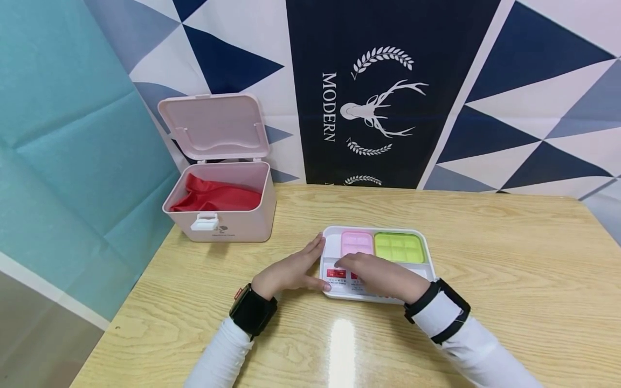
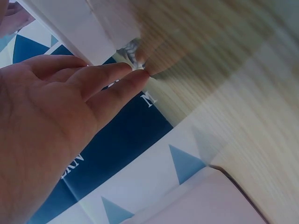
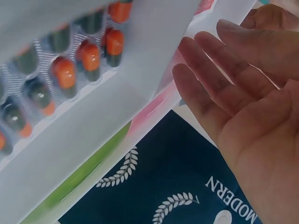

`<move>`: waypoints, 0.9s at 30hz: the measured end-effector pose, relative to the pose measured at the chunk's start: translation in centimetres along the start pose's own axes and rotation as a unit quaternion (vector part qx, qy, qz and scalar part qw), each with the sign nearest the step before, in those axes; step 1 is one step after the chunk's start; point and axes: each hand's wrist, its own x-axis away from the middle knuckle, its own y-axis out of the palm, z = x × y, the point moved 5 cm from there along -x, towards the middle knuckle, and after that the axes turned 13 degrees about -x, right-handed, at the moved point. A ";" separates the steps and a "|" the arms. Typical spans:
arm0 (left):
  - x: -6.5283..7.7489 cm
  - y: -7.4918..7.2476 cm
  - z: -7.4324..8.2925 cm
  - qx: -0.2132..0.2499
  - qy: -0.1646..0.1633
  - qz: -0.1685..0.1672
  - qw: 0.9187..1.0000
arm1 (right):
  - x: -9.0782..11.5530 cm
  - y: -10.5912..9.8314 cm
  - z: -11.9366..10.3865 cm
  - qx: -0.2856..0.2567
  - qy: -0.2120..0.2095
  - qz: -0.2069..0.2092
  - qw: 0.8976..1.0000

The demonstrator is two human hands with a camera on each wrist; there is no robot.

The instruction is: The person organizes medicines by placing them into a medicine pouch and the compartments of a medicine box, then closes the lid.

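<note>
A white tray [image 1: 331,245] lies on the table, split into compartments. In its back row sit a pink pill case [image 1: 356,243] and a lime-green pill case [image 1: 400,248]. The front compartment holds packs with red labels [image 1: 336,274]; in the right wrist view a blister pack [image 3: 65,72] of orange and dark green capsules lies in the tray. My left hand [image 1: 293,272] rests at the tray's left edge, fingers extended and thumb at the near corner. Over the front compartment, my right hand [image 1: 380,275] reaches with loosely extended fingers, gripping nothing visible, and hides part of the packs.
A pink lidded box [image 1: 247,226] stands at the back left, its lid raised, with red cloth [image 1: 218,195] inside. Behind the wooden table [image 1: 509,269] hangs a patterned backdrop [image 1: 398,27]; a teal sheet [image 1: 63,134] covers the left side.
</note>
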 end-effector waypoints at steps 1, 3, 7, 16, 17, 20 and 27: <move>0.0 0.0 0.0 0.000 0.000 0.000 1.000 | 0.2 -0.1 0.0 0.006 -0.005 0.004 1.000; 0.0 0.0 0.1 0.000 -0.001 -0.001 1.000 | 0.5 -0.3 0.0 0.015 -0.014 0.014 1.000; 0.0 0.0 0.0 -0.004 -0.004 -0.001 1.000 | 1.6 -0.8 0.0 0.024 -0.031 0.044 0.998; -0.2 0.1 0.0 -0.009 -0.006 -0.001 1.000 | 4.9 -2.0 1.2 0.074 -0.048 0.147 0.985; -0.2 0.1 0.0 -0.010 -0.007 -0.001 1.000 | 5.3 -2.2 1.4 0.078 -0.044 0.162 0.983; -0.1 0.1 0.0 -0.018 -0.007 0.001 1.000 | 6.7 -2.9 2.3 0.082 -0.027 0.200 0.976; -0.1 -0.2 0.2 -0.041 0.005 -0.005 0.999 | 9.8 -3.9 4.7 0.092 0.025 0.255 0.962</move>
